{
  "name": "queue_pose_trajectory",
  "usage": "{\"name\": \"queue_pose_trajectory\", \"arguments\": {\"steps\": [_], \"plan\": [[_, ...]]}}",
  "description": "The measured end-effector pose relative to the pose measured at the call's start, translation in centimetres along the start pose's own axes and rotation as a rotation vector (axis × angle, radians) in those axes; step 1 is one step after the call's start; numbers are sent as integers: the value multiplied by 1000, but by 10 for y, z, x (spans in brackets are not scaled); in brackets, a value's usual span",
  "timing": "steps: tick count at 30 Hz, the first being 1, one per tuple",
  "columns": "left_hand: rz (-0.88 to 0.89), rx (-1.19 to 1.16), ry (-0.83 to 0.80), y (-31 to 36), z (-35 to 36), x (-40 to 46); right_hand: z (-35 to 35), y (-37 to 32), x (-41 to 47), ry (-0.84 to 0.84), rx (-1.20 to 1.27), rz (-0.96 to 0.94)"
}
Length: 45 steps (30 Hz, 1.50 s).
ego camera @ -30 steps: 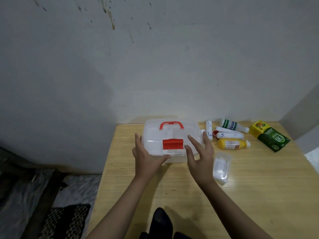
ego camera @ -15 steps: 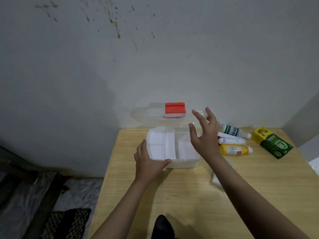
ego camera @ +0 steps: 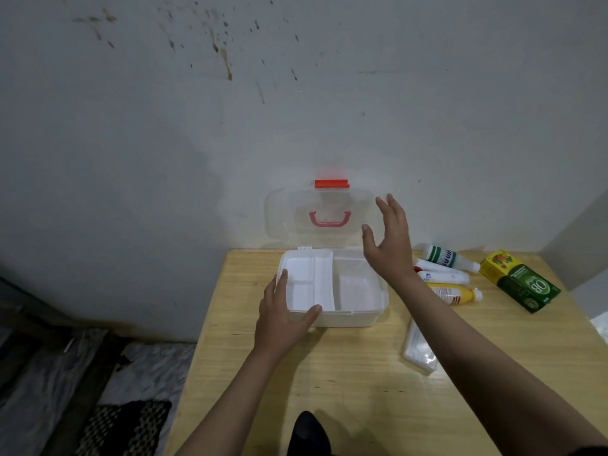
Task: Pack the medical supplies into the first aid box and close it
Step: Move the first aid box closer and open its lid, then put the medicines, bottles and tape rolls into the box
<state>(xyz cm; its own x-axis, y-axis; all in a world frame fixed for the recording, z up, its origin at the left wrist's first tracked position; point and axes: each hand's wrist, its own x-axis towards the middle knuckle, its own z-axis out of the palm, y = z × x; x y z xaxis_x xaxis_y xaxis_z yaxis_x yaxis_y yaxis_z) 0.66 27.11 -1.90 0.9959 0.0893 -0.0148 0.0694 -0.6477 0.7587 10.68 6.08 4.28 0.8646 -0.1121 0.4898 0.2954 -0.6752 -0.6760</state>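
Observation:
The clear first aid box [ego camera: 368, 315] stands open at the table's far edge, its lid [ego camera: 286, 218] upright against the wall with a red latch [ego camera: 331, 183] on top and a red handle [ego camera: 329, 219]. A white divided tray [ego camera: 307, 284] fills the box's left half. My left hand [ego camera: 283, 319] grips the box's front left corner. My right hand [ego camera: 390, 243] hovers open over the box's right side, just off the lid's edge. To the right lie a green-striped bottle [ego camera: 449, 258], two white tubes [ego camera: 442, 273], a yellow bottle [ego camera: 457, 295], a green and yellow carton [ego camera: 519, 286] and a clear pack of swabs [ego camera: 419, 350].
The wooden table [ego camera: 345, 390] ends at the wall behind the box. Its left edge drops to a floor with grey cloth and a dark patterned mat [ego camera: 125, 426]. A dark object [ego camera: 307, 432] shows at the near edge.
The lid went from closed to fully upright against the wall. My right hand rose with it and now hangs beside it. My left hand stayed on the front left corner.

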Motion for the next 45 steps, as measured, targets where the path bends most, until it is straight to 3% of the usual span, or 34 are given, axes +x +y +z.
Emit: {"name": "queue_pose_trajectory", "arguments": {"steps": [8,16,23,28,38,45], "plan": [[-17,168,13,-1,0,3,-3,3,-14,-40,6,13],[7,148,52,-2,3,2,-38,52,-49,-11,-85,96],[3,1,114,-3,10,-2,-117,160,-68,-35,-596,539],[-5,-5,140,-3,13,-4,-144,196,-73,-194,-790,790],[-24,-13,122,-2,11,-5,-129,189,-86,-129,-871,740],[-26,-3,123,-2,12,-9,-131,170,-95,159,-466,557]]}}
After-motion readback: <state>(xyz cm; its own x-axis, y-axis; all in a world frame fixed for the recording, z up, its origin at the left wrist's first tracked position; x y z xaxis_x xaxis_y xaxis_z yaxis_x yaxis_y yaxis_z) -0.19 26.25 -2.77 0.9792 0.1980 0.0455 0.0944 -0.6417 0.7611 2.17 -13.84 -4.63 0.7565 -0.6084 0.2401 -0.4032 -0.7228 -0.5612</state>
